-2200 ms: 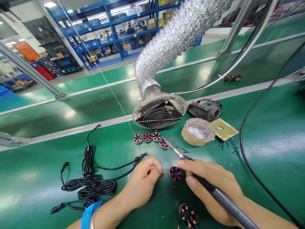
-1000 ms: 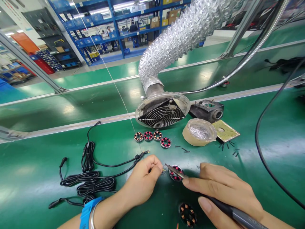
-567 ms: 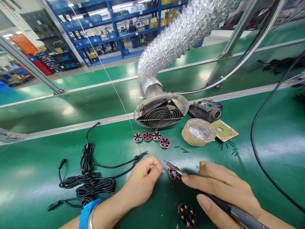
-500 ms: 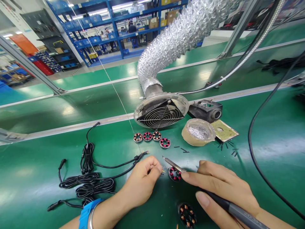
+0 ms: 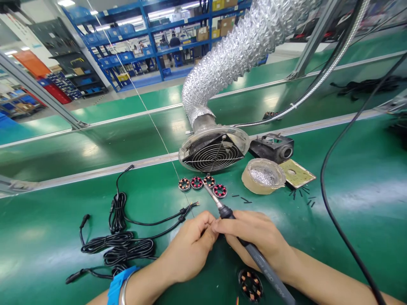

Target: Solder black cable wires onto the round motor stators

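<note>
My left hand (image 5: pixel 193 245) is closed in a pinch at the bench's middle. Thin wire ends poked out of it half a second ago; now the fingertips hide them. In my right hand (image 5: pixel 260 237) is a soldering iron (image 5: pixel 267 271), its metal tip pointing up and left over the row of motor stators. The right thumb and forefinger meet the left fingertips. Behind lie a copper-wound stator (image 5: pixel 184 184), a red-wound stator (image 5: pixel 220 190) and others alike. A larger copper-wound stator (image 5: pixel 250 286) rests below my right hand.
Coiled black cables (image 5: pixel 127 250) lie at left. A fume extractor (image 5: pixel 214 154) with a silver duct (image 5: pixel 229 63) stands behind the stators. To its right are a tape-ring bowl (image 5: pixel 263 176), a soldering-iron holder (image 5: pixel 273 148), a yellow sponge tray (image 5: pixel 297 173) and short black tube pieces (image 5: pixel 246 200).
My right hand has moved left to meet the left fingertips, and the iron has swung to point up and away. The red-wound stator beside the hands is now hidden.
</note>
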`<control>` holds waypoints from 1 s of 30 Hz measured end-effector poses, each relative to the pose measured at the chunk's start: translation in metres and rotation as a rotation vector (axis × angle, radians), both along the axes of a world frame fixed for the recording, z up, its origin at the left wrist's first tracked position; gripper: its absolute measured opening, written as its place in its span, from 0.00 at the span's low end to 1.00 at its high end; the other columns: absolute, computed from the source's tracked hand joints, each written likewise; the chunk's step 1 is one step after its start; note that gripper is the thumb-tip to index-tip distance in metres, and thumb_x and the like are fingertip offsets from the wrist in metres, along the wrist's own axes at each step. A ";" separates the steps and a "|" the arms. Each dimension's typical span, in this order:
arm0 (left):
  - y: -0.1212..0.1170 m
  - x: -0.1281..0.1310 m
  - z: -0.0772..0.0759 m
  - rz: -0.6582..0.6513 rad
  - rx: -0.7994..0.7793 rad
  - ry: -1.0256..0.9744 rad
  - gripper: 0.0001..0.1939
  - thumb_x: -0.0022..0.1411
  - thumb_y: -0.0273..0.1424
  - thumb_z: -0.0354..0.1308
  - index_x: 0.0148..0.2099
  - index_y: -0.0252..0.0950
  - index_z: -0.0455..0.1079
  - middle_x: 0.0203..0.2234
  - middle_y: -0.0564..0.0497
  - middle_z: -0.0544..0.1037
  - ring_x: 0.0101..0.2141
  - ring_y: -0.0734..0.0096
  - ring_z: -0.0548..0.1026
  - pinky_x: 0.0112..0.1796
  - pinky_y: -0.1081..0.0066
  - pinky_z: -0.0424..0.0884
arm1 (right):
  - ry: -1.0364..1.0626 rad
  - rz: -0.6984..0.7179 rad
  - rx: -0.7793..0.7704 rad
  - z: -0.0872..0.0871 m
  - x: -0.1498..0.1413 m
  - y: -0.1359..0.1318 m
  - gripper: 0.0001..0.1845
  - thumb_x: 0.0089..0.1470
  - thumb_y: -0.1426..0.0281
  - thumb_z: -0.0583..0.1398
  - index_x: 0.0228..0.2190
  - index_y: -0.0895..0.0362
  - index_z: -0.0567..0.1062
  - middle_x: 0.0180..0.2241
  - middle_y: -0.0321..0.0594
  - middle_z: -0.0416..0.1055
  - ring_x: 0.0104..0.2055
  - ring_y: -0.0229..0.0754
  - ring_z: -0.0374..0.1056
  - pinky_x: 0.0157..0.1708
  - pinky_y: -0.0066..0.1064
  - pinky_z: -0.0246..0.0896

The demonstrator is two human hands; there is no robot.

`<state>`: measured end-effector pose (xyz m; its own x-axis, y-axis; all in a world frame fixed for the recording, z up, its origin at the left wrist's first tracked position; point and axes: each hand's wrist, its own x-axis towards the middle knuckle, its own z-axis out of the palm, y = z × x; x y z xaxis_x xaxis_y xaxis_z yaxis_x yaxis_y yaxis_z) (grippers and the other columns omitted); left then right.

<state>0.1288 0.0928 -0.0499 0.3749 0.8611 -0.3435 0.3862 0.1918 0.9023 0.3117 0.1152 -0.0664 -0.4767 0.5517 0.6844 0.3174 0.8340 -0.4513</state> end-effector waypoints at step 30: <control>0.003 0.009 -0.002 0.248 -0.280 -0.226 0.12 0.53 0.40 0.54 0.28 0.38 0.59 0.14 0.63 0.55 0.17 0.80 0.48 0.20 0.75 0.44 | 0.053 -0.022 -0.335 0.001 0.002 -0.005 0.15 0.57 0.79 0.54 0.45 0.54 0.67 0.29 0.32 0.74 0.25 0.32 0.71 0.27 0.20 0.68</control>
